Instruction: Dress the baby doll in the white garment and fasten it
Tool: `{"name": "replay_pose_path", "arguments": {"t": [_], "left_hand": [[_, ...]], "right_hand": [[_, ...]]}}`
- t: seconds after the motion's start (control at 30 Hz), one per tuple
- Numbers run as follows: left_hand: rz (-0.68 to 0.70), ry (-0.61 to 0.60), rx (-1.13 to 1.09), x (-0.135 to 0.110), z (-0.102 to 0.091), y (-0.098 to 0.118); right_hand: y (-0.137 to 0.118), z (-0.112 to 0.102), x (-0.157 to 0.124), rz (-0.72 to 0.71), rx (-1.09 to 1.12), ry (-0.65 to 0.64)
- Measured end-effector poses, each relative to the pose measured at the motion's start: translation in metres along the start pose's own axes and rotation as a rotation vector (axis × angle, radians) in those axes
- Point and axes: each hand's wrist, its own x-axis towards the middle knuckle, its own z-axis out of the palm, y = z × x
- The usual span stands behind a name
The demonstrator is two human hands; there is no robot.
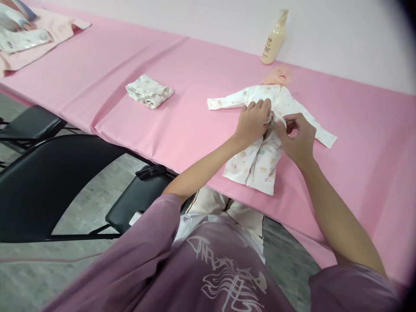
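Observation:
A baby doll (277, 76) lies on its back on the pink-covered table, its arms spread in the sleeves of a white printed baby top (264, 93). Below its middle hangs white printed cloth in two leg-like panels (253, 167), with a dark gap between them. My left hand (255, 119) is closed on the cloth at the doll's waist, knuckles up. Just to its right, my right hand (297, 136) pinches a white edge of the same cloth between thumb and fingers. The doll's legs are hidden.
A cream pump bottle (274, 41) stands behind the doll's head by the wall. A folded printed baby garment (149, 91) lies left on the pink tablecloth (182, 73). A pink towel (61, 30) is at far left. Black folding chairs (52, 186) stand along the near edge.

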Motion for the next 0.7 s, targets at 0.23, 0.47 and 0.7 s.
{"name": "replay_pose_path", "arguments": {"t": [0.23,0.47,0.7], "left_hand": [[0.086,-0.047,-0.053,-0.01,-0.004,-0.005],[0.272,-0.269,-0.179,0.011,-0.026,-0.037],[0.192,-0.092,-0.281,0.086,-0.001,-0.06]], "right_hand": [[0.006,0.003,-0.002,0.01,-0.011,0.027],[0.007,-0.011,0.002,-0.068,-0.069,-0.203],[0.005,-0.015,0.071,0.21,-0.052,-0.188]]}}
